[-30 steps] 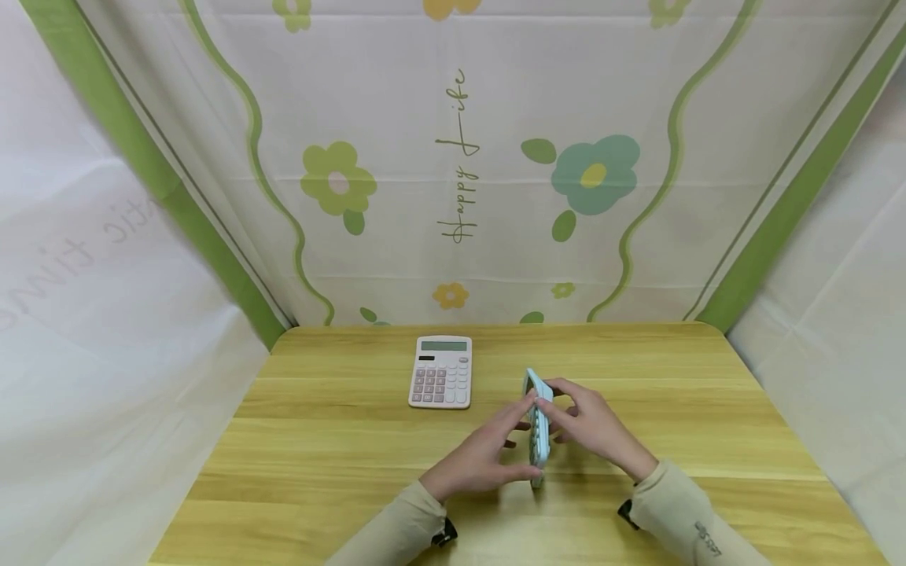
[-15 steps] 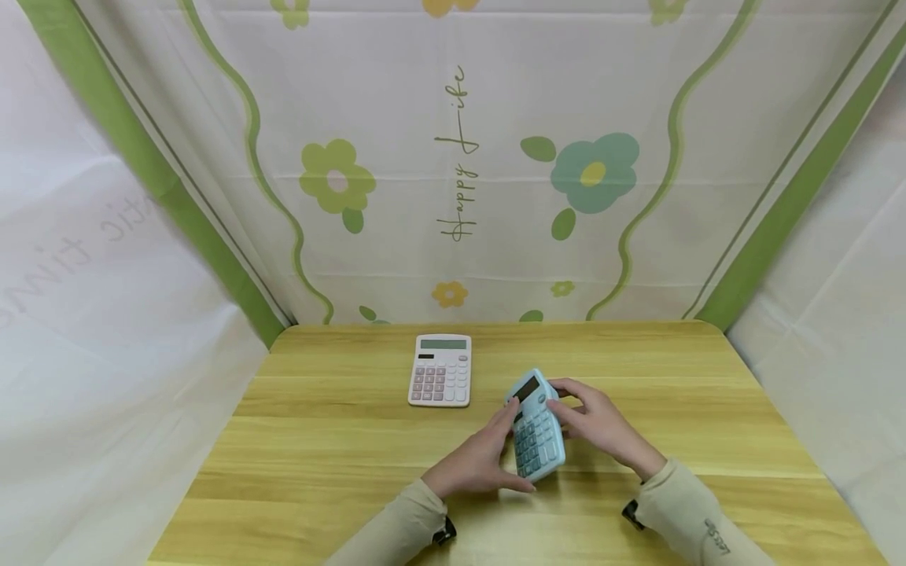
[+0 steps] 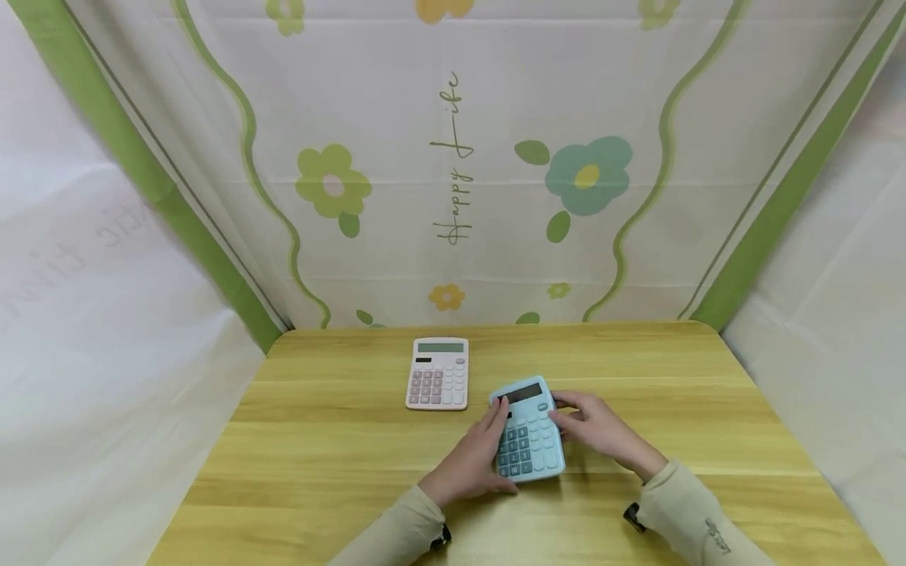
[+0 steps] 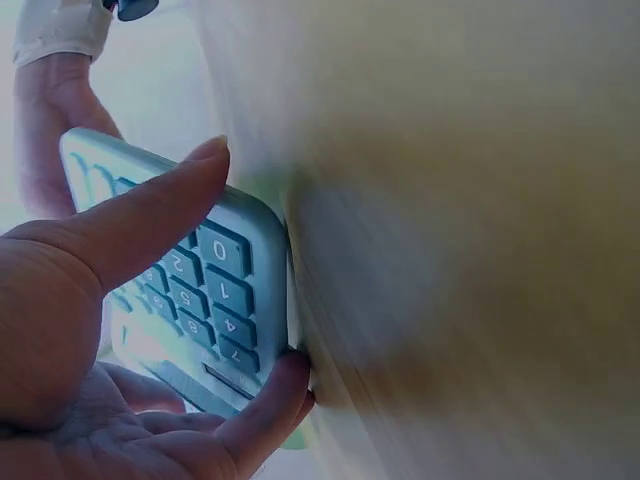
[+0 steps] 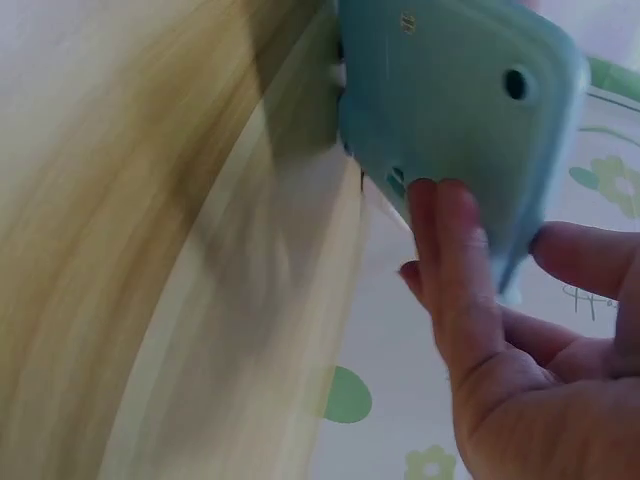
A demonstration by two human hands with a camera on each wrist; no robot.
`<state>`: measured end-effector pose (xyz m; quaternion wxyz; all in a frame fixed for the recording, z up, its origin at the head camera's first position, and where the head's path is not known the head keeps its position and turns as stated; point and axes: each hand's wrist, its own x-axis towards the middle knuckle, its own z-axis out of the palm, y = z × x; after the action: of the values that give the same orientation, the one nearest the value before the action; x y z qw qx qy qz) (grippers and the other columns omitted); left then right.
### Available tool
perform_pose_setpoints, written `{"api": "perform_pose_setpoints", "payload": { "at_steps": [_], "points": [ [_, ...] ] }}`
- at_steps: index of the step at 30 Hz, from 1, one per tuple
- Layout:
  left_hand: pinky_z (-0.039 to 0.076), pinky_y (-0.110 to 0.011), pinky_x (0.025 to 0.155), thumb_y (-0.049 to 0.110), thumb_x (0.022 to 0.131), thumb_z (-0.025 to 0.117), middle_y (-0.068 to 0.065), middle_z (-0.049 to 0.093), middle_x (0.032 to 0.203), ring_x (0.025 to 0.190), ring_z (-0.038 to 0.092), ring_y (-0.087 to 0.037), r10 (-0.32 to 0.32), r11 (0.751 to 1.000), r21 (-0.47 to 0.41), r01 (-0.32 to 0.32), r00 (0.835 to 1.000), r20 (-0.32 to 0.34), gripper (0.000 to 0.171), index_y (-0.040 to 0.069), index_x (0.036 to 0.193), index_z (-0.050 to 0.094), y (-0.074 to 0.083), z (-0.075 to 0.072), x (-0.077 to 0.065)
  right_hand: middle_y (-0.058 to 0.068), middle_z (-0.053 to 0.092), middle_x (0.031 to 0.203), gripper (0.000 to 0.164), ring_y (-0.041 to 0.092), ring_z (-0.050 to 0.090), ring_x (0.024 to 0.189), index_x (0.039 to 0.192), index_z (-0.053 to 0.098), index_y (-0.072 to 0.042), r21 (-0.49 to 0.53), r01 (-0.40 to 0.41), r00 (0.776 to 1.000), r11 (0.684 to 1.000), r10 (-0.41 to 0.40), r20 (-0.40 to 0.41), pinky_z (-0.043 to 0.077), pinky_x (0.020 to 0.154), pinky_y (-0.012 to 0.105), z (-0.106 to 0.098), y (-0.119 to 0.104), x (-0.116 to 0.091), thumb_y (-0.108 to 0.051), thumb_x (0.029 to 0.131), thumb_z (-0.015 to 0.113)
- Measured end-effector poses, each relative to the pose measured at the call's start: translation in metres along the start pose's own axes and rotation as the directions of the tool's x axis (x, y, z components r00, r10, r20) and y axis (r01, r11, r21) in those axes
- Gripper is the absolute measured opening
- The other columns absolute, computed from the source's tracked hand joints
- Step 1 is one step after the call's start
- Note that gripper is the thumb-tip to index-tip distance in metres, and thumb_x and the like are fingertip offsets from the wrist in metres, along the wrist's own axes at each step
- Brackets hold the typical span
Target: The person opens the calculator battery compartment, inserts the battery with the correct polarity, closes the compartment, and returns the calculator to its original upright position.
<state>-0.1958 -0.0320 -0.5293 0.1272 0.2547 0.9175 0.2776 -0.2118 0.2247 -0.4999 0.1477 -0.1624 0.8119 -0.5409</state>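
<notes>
A light blue calculator (image 3: 534, 432) is held between both hands at the middle right of the table, its keys and screen facing up toward the head view. The left hand (image 3: 467, 465) grips its left side, with the thumb at the lower edge and fingers along the far left edge; the left wrist view shows the dark number keys (image 4: 228, 292) between thumb and fingers. At the right edge, the right hand (image 3: 600, 428) pinches the calculator, thumb at the edge and fingers behind. Its tilted back (image 5: 450, 110) appears in the right wrist view, raised from the wood on that side.
A pink-and-white calculator (image 3: 439, 373) lies flat, keys up, to the left of and slightly beyond the blue one. The wooden table (image 3: 325, 440) ends at a flower-printed curtain (image 3: 382, 251) at the back, with white cloth on both sides.
Both hands have turned the blue calculator from standing on edge, nearly side-on, to facing up. The left hand has shifted slightly left with it. The pink-and-white calculator stays put.
</notes>
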Motion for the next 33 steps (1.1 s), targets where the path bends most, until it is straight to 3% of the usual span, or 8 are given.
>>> {"api": "perform_pose_setpoints", "payload": {
  "at_steps": [5,10,17,23,28,33],
  "points": [
    [0.036,-0.051,0.122,0.035,0.073,0.095,-0.017,0.004,0.174,0.153,0.031,-0.043,-0.009,1.0,0.011,0.009,1.0,-0.007,0.134,0.014,0.168,0.003,-0.002,-0.002,-0.003,0.024,0.072,0.12,0.055,0.023,0.075,0.096,0.148,0.043,0.015,-0.081,-0.065,0.998,0.995,0.065,-0.003,0.064,0.081,0.039,0.002,0.005,0.001,-0.017,0.107,0.058],
    [0.038,-0.052,0.121,0.033,0.072,0.096,-0.022,0.004,0.173,0.152,0.033,-0.044,-0.006,1.0,0.016,0.006,1.0,-0.021,0.135,0.016,0.168,0.003,-0.004,-0.003,-0.005,0.027,0.067,0.126,0.051,0.023,0.074,0.097,0.147,0.046,0.014,-0.082,-0.093,0.996,0.992,0.093,0.001,0.064,0.078,0.035,0.004,0.009,0.002,-0.012,0.105,0.059],
    [0.039,-0.053,0.12,0.033,0.07,0.098,-0.027,0.006,0.171,0.149,0.036,-0.047,0.008,1.0,0.024,-0.007,0.999,-0.04,0.136,0.012,0.168,0.005,-0.006,-0.003,-0.007,0.029,0.065,0.128,0.046,0.019,0.071,0.083,0.144,0.051,0.011,-0.113,-0.114,0.993,0.987,0.114,0.001,0.063,0.069,0.035,0.006,0.01,0.003,-0.008,0.103,0.061],
    [0.039,-0.053,0.12,0.033,0.069,0.098,-0.026,0.007,0.171,0.149,0.036,-0.046,0.005,0.999,0.036,-0.003,0.998,-0.058,0.137,0.01,0.168,0.005,-0.008,-0.002,-0.006,0.03,0.064,0.129,0.052,0.019,0.071,0.081,0.146,0.05,0.01,-0.132,-0.104,0.994,0.986,0.106,0.004,0.062,0.068,0.035,0.008,0.009,0.003,-0.012,0.101,0.066],
    [0.039,-0.053,0.12,0.032,0.068,0.098,-0.026,0.01,0.171,0.148,0.038,-0.047,-0.007,0.999,0.047,0.01,0.998,-0.064,0.137,0.008,0.167,0.006,-0.009,-0.002,-0.008,0.02,0.067,0.116,0.051,0.022,0.07,0.077,0.143,0.054,0.008,-0.149,-0.099,0.995,0.984,0.103,0.019,0.062,0.065,0.035,0.01,0.011,0.004,-0.014,0.1,0.069],
    [0.04,-0.056,0.119,0.03,0.068,0.099,-0.026,0.012,0.171,0.145,0.04,-0.05,-0.016,0.998,0.058,0.021,0.997,-0.082,0.137,0.006,0.167,0.007,-0.009,-0.004,-0.009,0.013,0.061,0.103,0.043,0.022,0.068,0.08,0.135,0.058,0.007,-0.142,-0.117,0.993,0.983,0.12,0.013,0.063,0.066,0.034,0.013,0.012,0.007,-0.014,0.1,0.069]
  ]
}}
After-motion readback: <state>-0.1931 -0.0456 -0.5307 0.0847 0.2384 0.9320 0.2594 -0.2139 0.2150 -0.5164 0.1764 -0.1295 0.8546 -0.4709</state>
